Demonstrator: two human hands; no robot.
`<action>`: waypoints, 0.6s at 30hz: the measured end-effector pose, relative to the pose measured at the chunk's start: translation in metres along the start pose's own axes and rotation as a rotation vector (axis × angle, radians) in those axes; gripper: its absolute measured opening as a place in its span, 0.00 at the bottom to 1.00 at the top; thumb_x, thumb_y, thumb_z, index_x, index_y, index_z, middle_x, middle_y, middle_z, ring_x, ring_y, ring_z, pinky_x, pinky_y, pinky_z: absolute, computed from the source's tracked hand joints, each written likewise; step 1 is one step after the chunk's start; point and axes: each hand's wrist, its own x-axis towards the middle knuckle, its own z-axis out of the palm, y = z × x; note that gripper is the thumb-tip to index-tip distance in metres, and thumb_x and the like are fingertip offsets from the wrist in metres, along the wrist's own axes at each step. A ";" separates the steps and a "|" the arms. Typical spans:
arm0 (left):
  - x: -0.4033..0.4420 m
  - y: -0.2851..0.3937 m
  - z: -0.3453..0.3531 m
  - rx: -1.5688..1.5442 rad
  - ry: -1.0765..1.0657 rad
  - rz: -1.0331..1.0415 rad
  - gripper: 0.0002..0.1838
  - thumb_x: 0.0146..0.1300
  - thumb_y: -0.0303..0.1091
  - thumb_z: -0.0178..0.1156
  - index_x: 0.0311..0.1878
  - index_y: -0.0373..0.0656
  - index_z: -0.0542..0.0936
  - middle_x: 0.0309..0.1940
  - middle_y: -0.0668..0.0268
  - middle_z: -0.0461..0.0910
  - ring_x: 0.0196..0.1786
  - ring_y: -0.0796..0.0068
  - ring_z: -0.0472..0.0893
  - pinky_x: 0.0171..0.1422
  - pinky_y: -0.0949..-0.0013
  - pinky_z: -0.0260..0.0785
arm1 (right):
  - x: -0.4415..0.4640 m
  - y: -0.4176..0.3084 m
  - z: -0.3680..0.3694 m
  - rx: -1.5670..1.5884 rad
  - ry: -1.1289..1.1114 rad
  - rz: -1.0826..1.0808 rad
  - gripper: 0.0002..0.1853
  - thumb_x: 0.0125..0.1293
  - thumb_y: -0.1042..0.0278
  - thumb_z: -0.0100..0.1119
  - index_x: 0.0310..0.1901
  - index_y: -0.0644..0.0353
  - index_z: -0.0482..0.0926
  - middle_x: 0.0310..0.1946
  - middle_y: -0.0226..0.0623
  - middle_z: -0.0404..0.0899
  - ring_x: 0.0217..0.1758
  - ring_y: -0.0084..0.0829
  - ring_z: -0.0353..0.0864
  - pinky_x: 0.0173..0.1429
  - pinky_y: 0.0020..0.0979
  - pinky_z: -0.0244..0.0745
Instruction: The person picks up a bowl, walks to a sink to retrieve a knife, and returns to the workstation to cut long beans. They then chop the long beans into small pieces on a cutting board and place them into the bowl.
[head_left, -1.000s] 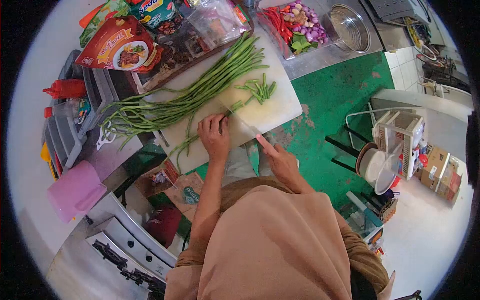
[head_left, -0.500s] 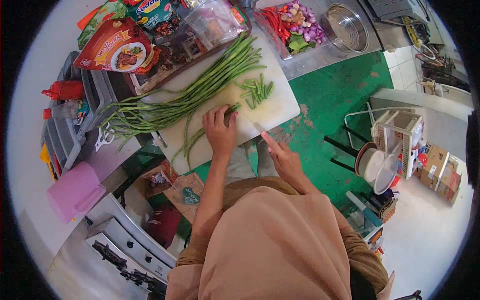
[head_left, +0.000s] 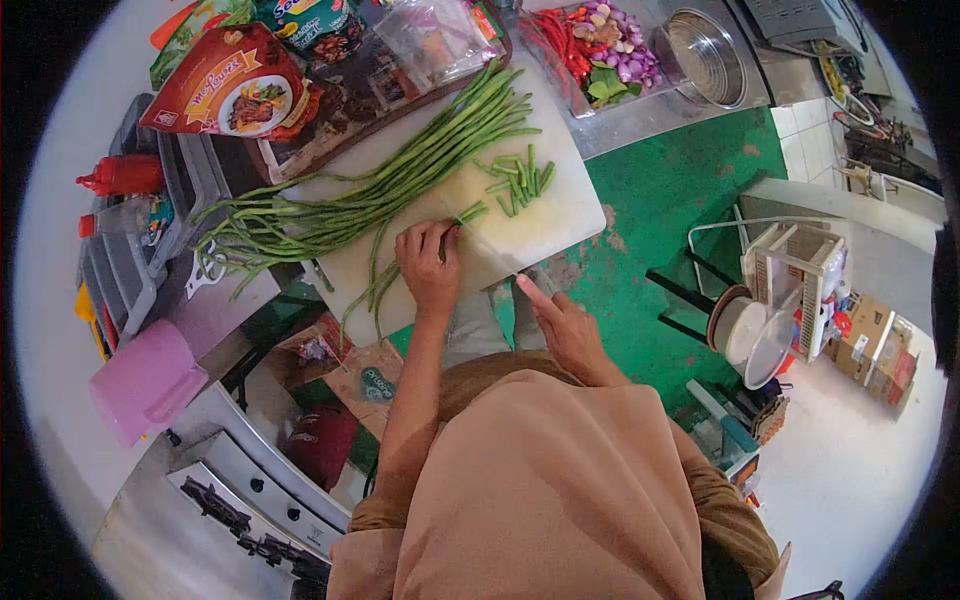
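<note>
A large bundle of long green beans (head_left: 370, 205) lies across the white cutting board (head_left: 560, 215), its left ends past the board's edge. My left hand (head_left: 430, 268) is closed round a few beans at the board's near side, their tips poking out to the right. In my right hand (head_left: 568, 332) is a knife (head_left: 487, 246), index finger stretched along it, with the blade over the board close to those tips. Short cut bean pieces (head_left: 522, 182) lie in a small pile on the board, beyond the blade.
Beyond the board stand a red food pouch (head_left: 235, 90) and a tray of chillies and shallots (head_left: 600, 55), with a steel bowl (head_left: 705, 60) beside it. A pink container (head_left: 148, 385) and a stove (head_left: 255, 500) are at left. A rack (head_left: 790, 265) stands right.
My left hand has shifted slightly left with the beans it holds. The knife has moved a little left and its blade now lies nearer the bean tips.
</note>
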 end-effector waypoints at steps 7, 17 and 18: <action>0.000 -0.003 0.000 -0.031 0.001 0.014 0.09 0.54 0.28 0.67 0.39 0.45 0.82 0.39 0.65 0.77 0.45 0.59 0.74 0.52 0.58 0.66 | 0.006 -0.002 0.007 -0.036 0.041 -0.003 0.32 0.71 0.68 0.49 0.72 0.26 0.57 0.30 0.46 0.72 0.26 0.52 0.76 0.30 0.50 0.73; 0.000 0.002 0.002 0.009 0.015 -0.005 0.08 0.55 0.29 0.67 0.39 0.46 0.82 0.38 0.66 0.76 0.46 0.61 0.74 0.52 0.58 0.67 | 0.010 -0.002 0.001 -0.057 0.013 0.055 0.28 0.73 0.66 0.47 0.71 0.30 0.61 0.31 0.46 0.73 0.29 0.52 0.77 0.32 0.49 0.73; 0.002 0.004 0.003 0.009 0.016 -0.002 0.08 0.55 0.29 0.67 0.39 0.46 0.82 0.38 0.66 0.76 0.46 0.61 0.74 0.52 0.58 0.67 | 0.009 0.001 0.000 -0.044 0.021 0.058 0.27 0.73 0.65 0.47 0.71 0.30 0.61 0.31 0.46 0.73 0.29 0.52 0.77 0.33 0.49 0.73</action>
